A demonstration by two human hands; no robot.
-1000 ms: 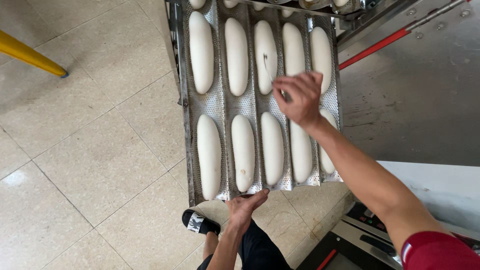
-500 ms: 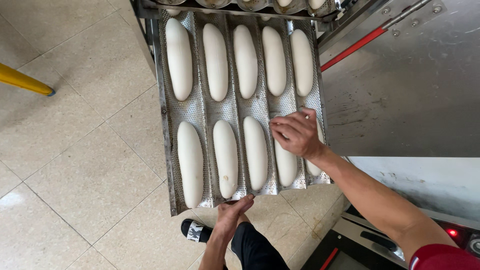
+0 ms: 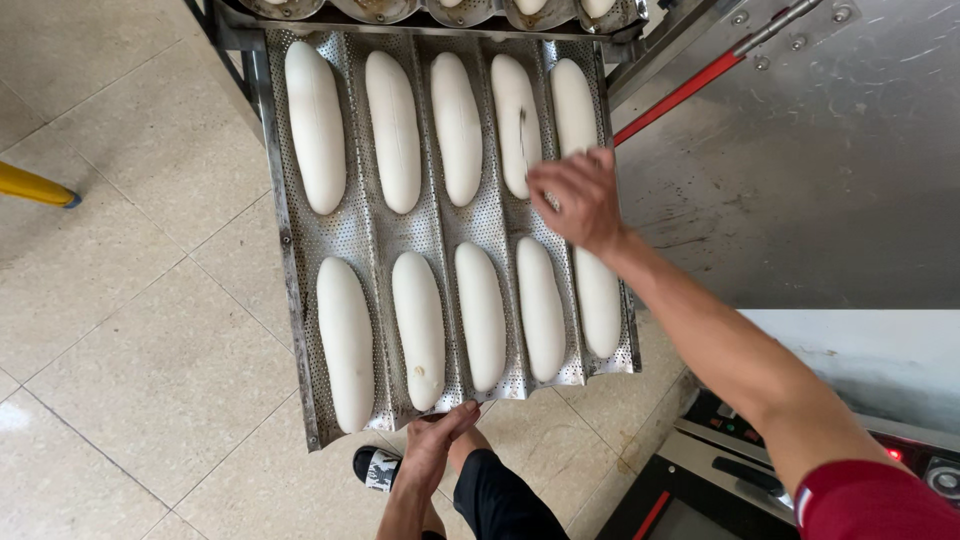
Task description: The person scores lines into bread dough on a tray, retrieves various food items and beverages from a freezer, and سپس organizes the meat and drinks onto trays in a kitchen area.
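Bright, even overhead light, soft shadows, slight wide-angle edge bending, mild hand blur.

You stood on a floor (image 3: 130, 330) of large pale beige tiles with thin grout lines, evenly lit and faintly glossy. At your left, a yellow bar (image 3: 35, 186) slanted in from the edge. To your right rose a scuffed grey metal panel (image 3: 820, 170) crossed by a red rod (image 3: 690, 92), with a white surface (image 3: 880, 360) beneath it and a dark control panel (image 3: 800, 460) lower still.

A perforated metal baking tray (image 3: 300, 300) juts from a rack, holding ten pale, raw dough loaves (image 3: 420, 325) in its five channels.
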